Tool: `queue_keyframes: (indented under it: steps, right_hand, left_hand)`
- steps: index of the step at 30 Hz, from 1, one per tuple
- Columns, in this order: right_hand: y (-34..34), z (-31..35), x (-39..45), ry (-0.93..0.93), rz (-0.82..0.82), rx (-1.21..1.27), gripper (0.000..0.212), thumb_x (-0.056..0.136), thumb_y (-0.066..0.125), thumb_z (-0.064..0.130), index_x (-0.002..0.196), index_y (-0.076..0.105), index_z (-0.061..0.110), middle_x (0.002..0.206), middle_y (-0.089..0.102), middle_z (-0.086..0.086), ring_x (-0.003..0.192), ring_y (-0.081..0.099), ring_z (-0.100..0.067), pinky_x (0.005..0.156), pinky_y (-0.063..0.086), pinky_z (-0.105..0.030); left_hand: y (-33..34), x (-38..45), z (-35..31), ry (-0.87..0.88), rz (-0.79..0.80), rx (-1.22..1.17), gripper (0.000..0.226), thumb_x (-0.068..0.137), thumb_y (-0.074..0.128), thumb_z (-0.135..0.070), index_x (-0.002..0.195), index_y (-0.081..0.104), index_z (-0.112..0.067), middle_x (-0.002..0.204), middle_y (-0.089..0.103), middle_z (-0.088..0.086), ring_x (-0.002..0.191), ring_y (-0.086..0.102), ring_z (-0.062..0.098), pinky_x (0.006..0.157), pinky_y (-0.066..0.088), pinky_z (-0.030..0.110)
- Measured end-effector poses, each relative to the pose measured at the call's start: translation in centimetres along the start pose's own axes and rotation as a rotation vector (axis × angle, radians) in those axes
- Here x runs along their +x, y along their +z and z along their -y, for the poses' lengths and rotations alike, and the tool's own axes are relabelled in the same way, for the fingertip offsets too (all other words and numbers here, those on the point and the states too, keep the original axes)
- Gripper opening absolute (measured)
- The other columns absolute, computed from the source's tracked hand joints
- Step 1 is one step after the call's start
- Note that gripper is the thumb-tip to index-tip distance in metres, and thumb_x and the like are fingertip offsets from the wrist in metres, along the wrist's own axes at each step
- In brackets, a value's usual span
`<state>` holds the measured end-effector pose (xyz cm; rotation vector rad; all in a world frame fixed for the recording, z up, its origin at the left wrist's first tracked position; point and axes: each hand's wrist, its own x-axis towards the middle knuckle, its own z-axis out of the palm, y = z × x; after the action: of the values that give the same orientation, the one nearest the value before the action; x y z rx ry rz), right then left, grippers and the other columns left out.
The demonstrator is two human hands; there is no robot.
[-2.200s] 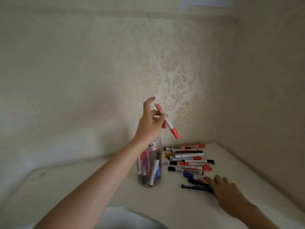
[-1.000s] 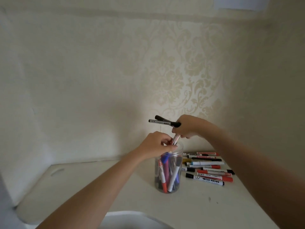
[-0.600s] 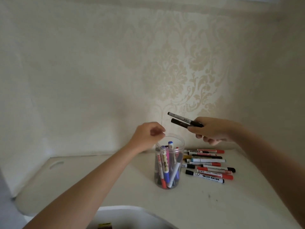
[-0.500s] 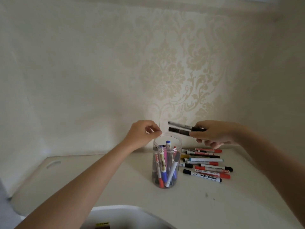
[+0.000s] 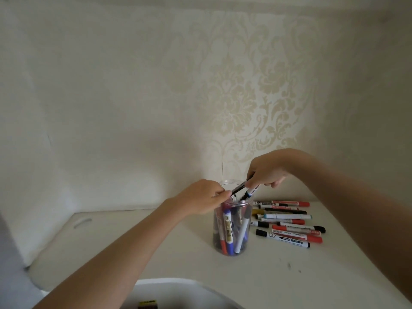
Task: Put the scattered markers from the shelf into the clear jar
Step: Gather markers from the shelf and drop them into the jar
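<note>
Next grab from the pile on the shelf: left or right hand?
Right. The right hand is nearer the loose markers, which lie to the right of the clear jar; the left hand would have to cross the jar.

Wallpaper (image 5: pixel 234 97) cream w/ pale gold damask scrolls; shelf (image 5: pixel 289 275) off-white. Clear jar (image 5: pixel 231 244) shows blue, red, white and black markers thru its wall. Loose markers (image 5: pixel 287 221) beside it: mostly white barrels w/ red or black caps, one teal-tipped, one mustard yellow at the end.
</note>
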<state>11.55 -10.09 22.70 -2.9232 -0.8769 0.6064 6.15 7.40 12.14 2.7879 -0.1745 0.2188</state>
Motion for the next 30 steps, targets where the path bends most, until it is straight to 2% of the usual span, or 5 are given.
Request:
queue_keyframes:
  steps: [8,14,20,27,30]
  right_hand:
    - [1.3,0.0,2.0,-0.119,-0.198,-0.118,0.041,0.085,0.048,0.0,0.114,0.067,0.021,0.078,0.07,-0.001,0.059,0.058,-0.007,0.071,0.053,-0.025]
    - [-1.5,-0.4,-0.5,-0.083,-0.137,-0.257,0.033,0.087,0.054,0.011,0.116,0.066,0.022,0.064,0.06,0.005,0.051,0.049,-0.006,0.055,0.038,-0.017]
    - [0.0,-0.4,1.5,-0.141,-0.281,0.159,0.014,0.085,0.066,0.02,0.097,0.072,0.021,0.078,0.073,0.005,0.07,0.07,-0.005,0.075,0.054,-0.023]
    - [4.8,-0.4,3.6,-0.197,-0.416,0.097,0.022,0.083,0.067,0.031,0.099,0.074,0.018,0.092,0.073,0.003,0.086,0.067,-0.013,0.084,0.052,-0.024]
    - [4.5,-1.2,2.8,-0.208,-0.435,0.164,0.012,0.08,0.071,0.02,0.09,0.077,0.019,0.086,0.076,0.004,0.079,0.069,-0.008,0.083,0.054,-0.022]
  left_hand:
    - [-0.1,0.3,0.3,0.015,0.021,0.019,0.047,0.1,0.036,-0.045,0.086,0.068,-0.012,0.08,0.066,0.003,0.077,0.063,0.029,0.07,0.049,0.042]
    - [0.3,0.8,0.7,0.043,-0.036,0.031,0.043,0.1,0.038,-0.043,0.067,0.058,-0.023,0.069,0.06,-0.006,0.07,0.063,0.024,0.07,0.051,0.04]
    - [-0.1,0.8,0.0,0.151,-0.204,-0.095,0.023,0.097,0.054,-0.031,0.111,0.071,-0.023,0.104,0.071,-0.013,0.071,0.052,0.001,0.068,0.039,0.016]
    - [0.8,1.4,0.6,0.153,-0.268,0.05,0.032,0.099,0.049,-0.035,0.121,0.067,-0.02,0.125,0.064,-0.009,0.1,0.043,0.011,0.089,0.042,0.027]
    - [0.8,1.1,0.4,0.123,-0.206,-0.004,0.034,0.102,0.043,-0.036,0.112,0.072,-0.022,0.109,0.069,-0.013,0.098,0.047,0.015,0.086,0.043,0.029]
